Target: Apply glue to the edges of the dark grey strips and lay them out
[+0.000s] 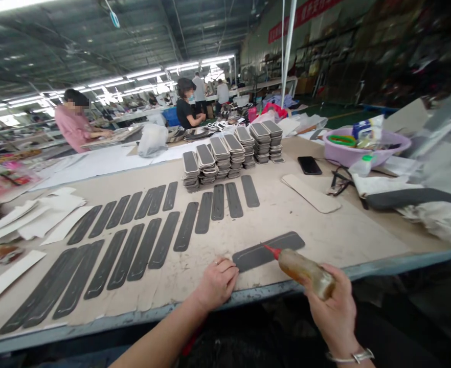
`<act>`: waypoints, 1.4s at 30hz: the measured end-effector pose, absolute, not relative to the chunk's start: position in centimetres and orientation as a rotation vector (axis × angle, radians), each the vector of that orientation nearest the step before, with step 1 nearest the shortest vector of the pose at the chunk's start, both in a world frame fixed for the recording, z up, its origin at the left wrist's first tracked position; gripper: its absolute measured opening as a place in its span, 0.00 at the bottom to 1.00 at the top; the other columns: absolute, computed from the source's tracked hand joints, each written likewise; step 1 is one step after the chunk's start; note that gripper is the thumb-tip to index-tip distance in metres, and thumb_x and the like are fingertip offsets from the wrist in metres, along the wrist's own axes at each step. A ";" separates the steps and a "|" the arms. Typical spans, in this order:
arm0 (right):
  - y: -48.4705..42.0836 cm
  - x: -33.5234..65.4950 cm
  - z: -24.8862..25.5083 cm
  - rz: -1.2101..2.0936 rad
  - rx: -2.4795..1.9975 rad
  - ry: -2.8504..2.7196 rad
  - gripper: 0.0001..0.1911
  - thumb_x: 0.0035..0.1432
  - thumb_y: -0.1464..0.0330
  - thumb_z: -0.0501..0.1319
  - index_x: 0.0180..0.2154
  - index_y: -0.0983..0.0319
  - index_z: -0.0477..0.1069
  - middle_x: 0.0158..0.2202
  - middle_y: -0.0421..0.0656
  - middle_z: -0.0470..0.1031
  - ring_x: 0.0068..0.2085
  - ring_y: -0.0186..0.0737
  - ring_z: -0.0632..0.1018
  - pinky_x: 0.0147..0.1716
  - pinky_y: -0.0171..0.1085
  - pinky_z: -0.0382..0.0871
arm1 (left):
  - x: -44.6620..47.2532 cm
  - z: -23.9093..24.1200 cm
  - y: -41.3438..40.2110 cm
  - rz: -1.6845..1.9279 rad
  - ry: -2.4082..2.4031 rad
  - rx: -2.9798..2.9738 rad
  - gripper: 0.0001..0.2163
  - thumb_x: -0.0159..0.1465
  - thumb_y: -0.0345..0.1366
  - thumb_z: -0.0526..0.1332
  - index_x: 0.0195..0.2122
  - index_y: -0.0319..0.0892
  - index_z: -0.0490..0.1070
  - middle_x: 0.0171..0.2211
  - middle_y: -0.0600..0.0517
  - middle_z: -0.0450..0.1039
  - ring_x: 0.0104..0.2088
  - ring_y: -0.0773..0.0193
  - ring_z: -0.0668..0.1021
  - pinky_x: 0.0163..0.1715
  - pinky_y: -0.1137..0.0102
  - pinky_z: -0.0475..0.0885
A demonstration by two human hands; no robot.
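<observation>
A dark grey oblong strip (268, 250) lies near the front edge of the cardboard-covered table (348, 230). My left hand (217, 281) rests beside the strip's left end, fingers curled and pressing its edge. My right hand (331, 312) is wrapped round a squeeze bottle (304, 270) of amber glue. The bottle's red nozzle touches the strip's middle. Two rows of several matching dark strips (141, 240) lie spread out to the left.
Stacks of padded pieces (231, 153) stand at mid-table. A beige strip (310, 193), a black phone (309, 165) and a purple basin (363, 145) sit to the right. White sheets (41, 217) lie at far left. Other people work at benches behind.
</observation>
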State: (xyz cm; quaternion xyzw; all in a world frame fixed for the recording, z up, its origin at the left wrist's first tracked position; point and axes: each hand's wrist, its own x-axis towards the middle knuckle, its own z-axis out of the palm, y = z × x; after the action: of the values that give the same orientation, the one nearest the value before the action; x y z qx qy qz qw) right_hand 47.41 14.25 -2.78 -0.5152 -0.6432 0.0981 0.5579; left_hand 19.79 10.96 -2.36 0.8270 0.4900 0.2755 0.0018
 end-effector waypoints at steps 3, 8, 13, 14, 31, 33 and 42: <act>13.3 45.3 -2.6 0.359 -1.096 -1.630 0.19 0.55 0.64 0.64 0.47 0.58 0.63 0.42 0.46 0.68 0.43 0.45 0.72 0.45 0.47 0.69 | 19.8 -2.5 11.0 0.853 1.519 2.599 0.10 0.65 0.28 0.53 0.40 0.38 0.74 0.35 0.47 0.75 0.38 0.61 0.75 0.43 0.62 0.73; 13.0 43.6 -2.4 0.387 -0.981 -1.729 0.18 0.56 0.66 0.63 0.48 0.57 0.63 0.43 0.46 0.68 0.45 0.46 0.72 0.45 0.46 0.69 | 19.8 -2.3 11.1 0.853 1.508 2.609 0.10 0.65 0.28 0.52 0.39 0.38 0.74 0.35 0.47 0.75 0.38 0.62 0.75 0.42 0.63 0.73; 12.4 44.1 -3.2 0.437 -0.996 -1.752 0.18 0.57 0.60 0.62 0.47 0.58 0.64 0.43 0.47 0.69 0.43 0.48 0.72 0.42 0.47 0.68 | 19.8 -2.0 10.7 0.625 1.578 2.653 0.12 0.66 0.30 0.50 0.36 0.40 0.74 0.34 0.46 0.74 0.37 0.61 0.75 0.42 0.63 0.72; 12.4 44.2 -3.5 0.457 -0.988 -1.762 0.18 0.56 0.59 0.62 0.47 0.58 0.65 0.43 0.48 0.69 0.42 0.49 0.72 0.41 0.47 0.67 | 19.7 -2.1 10.7 0.563 1.587 2.668 0.12 0.66 0.31 0.50 0.36 0.40 0.74 0.34 0.46 0.74 0.37 0.61 0.75 0.42 0.62 0.72; 11.6 46.3 -2.0 0.318 -1.074 -1.786 0.15 0.58 0.65 0.62 0.47 0.60 0.64 0.42 0.46 0.69 0.44 0.43 0.72 0.45 0.42 0.69 | 19.7 -2.6 11.0 0.864 1.527 2.608 0.09 0.65 0.29 0.54 0.40 0.39 0.74 0.35 0.47 0.75 0.37 0.61 0.75 0.42 0.62 0.72; 11.8 47.0 -1.8 0.272 -1.100 -1.755 0.15 0.58 0.64 0.62 0.46 0.60 0.64 0.42 0.46 0.69 0.43 0.43 0.72 0.44 0.42 0.69 | 19.6 -2.6 11.0 0.857 1.513 2.613 0.09 0.65 0.28 0.54 0.40 0.39 0.74 0.35 0.47 0.75 0.38 0.61 0.75 0.42 0.62 0.72; 14.3 50.2 -2.6 0.012 -1.314 -1.570 0.21 0.56 0.54 0.61 0.44 0.62 0.67 0.39 0.47 0.70 0.39 0.47 0.73 0.42 0.45 0.68 | 19.7 -2.6 11.1 0.874 1.521 2.599 0.09 0.64 0.27 0.54 0.39 0.39 0.73 0.34 0.48 0.74 0.36 0.62 0.74 0.41 0.62 0.73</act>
State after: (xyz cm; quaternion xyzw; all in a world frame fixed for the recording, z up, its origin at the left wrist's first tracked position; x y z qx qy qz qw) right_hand 50.21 14.26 -2.59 -0.5480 -0.6549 0.0049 0.5204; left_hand 19.72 11.07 -2.59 0.8290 0.4849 0.2786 0.0030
